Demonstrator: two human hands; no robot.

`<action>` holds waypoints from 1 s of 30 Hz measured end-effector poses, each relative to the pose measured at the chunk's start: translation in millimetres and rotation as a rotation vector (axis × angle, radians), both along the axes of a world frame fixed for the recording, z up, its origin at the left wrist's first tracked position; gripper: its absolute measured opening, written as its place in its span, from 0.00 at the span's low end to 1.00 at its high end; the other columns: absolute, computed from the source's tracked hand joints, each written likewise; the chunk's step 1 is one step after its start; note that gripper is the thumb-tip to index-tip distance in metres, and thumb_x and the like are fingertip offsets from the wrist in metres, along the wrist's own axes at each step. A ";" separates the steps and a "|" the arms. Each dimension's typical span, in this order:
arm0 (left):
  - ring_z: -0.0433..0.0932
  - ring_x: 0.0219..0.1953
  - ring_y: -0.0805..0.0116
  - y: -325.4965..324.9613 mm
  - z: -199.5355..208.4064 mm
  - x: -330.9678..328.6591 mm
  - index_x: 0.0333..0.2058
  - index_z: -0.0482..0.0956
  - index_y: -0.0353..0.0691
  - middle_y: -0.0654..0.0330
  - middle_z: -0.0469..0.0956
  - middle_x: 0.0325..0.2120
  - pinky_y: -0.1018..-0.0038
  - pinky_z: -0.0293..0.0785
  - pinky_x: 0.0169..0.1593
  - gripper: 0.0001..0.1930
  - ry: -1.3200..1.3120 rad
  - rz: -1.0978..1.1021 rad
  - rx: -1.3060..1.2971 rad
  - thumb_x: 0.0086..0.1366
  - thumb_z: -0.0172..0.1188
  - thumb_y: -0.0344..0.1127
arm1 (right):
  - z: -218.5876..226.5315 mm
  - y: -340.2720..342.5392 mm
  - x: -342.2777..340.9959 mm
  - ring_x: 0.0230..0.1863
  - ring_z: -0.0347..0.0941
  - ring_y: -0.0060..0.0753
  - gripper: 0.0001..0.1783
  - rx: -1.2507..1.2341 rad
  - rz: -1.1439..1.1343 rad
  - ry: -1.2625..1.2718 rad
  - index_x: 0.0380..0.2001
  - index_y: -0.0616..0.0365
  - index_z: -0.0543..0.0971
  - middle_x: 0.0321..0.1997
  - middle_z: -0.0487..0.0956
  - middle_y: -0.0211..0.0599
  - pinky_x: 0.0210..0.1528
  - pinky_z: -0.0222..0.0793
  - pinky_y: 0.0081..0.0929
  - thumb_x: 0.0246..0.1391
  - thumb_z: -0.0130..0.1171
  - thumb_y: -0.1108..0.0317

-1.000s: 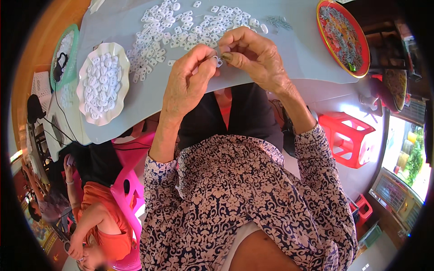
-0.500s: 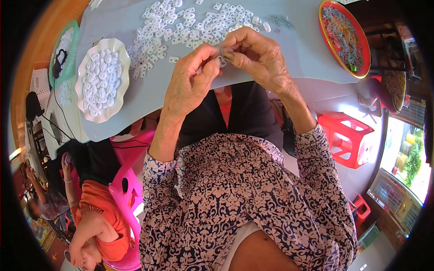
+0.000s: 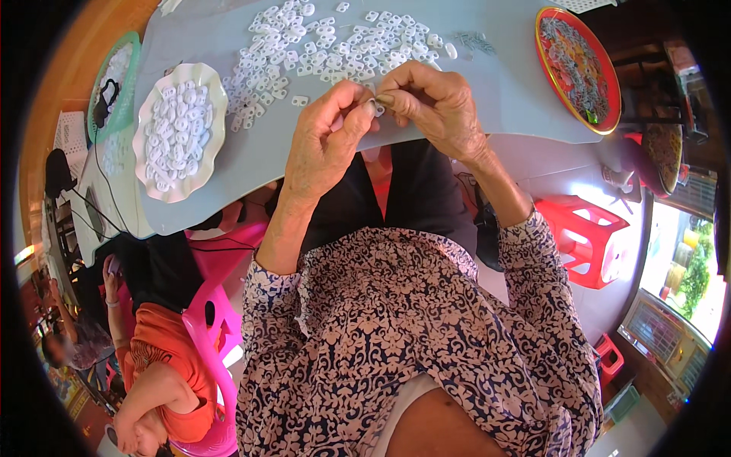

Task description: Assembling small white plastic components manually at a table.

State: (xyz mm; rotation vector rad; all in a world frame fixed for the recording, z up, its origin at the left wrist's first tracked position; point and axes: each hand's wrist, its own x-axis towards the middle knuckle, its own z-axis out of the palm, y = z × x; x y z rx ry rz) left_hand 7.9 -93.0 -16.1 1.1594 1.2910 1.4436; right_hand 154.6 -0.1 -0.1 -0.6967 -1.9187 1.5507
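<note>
At twelve o'clock, the left hand point(image 3: 326, 139) still pinches a white piece point(image 3: 379, 110); the right hand point(image 3: 440, 110) stays pinched alongside, contents hidden; handling continues.

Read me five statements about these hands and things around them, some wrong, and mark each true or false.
The left hand and right hand meet at a small white piece. True.
The red round tray is empty. False: thin grey pieces lie in it.
The scalloped dish is left of the hands. True.
The nearer red stool stands on the person's left. False: it stands on the right.
Loose white pieces lie on the table. True.
</note>
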 end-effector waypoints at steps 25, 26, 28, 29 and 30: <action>0.61 0.25 0.84 -6.0 -1.1 5.1 0.34 0.72 0.33 0.69 0.69 0.25 0.86 0.59 0.28 0.11 -0.071 -0.004 0.018 0.63 0.57 0.36 | 8.7 1.5 -0.5 0.24 0.72 0.18 0.06 0.172 0.025 -0.093 0.28 0.62 0.76 0.22 0.79 0.32 0.27 0.69 0.19 0.54 0.58 0.70; 0.61 0.25 0.84 -6.4 -0.4 5.5 0.34 0.72 0.32 0.70 0.68 0.25 0.87 0.59 0.28 0.11 -0.084 0.014 0.037 0.63 0.57 0.36 | 9.5 0.6 -3.1 0.23 0.73 0.18 0.06 0.205 0.011 -0.075 0.28 0.62 0.76 0.22 0.79 0.32 0.27 0.69 0.20 0.54 0.58 0.70; 0.62 0.25 0.84 -3.9 0.0 8.7 0.35 0.72 0.32 0.69 0.69 0.25 0.87 0.59 0.28 0.11 -0.119 0.020 0.041 0.63 0.57 0.36 | 11.1 1.3 -3.0 0.23 0.73 0.18 0.06 0.254 -0.025 -0.064 0.28 0.62 0.76 0.22 0.79 0.32 0.27 0.69 0.20 0.53 0.58 0.70; 0.63 0.25 0.84 -3.6 1.4 10.0 0.35 0.72 0.32 0.69 0.69 0.25 0.87 0.60 0.28 0.11 -0.150 0.038 0.040 0.63 0.57 0.35 | 9.9 0.3 -3.0 0.23 0.72 0.18 0.06 0.240 -0.033 -0.064 0.27 0.62 0.76 0.22 0.79 0.32 0.26 0.69 0.20 0.53 0.59 0.70; 0.63 0.25 0.84 -3.0 1.3 9.4 0.35 0.72 0.32 0.69 0.69 0.25 0.87 0.60 0.28 0.11 -0.153 0.022 0.049 0.63 0.57 0.35 | 7.0 0.8 -3.6 0.22 0.72 0.18 0.06 0.226 -0.044 -0.064 0.27 0.62 0.76 0.22 0.79 0.32 0.26 0.69 0.20 0.52 0.60 0.70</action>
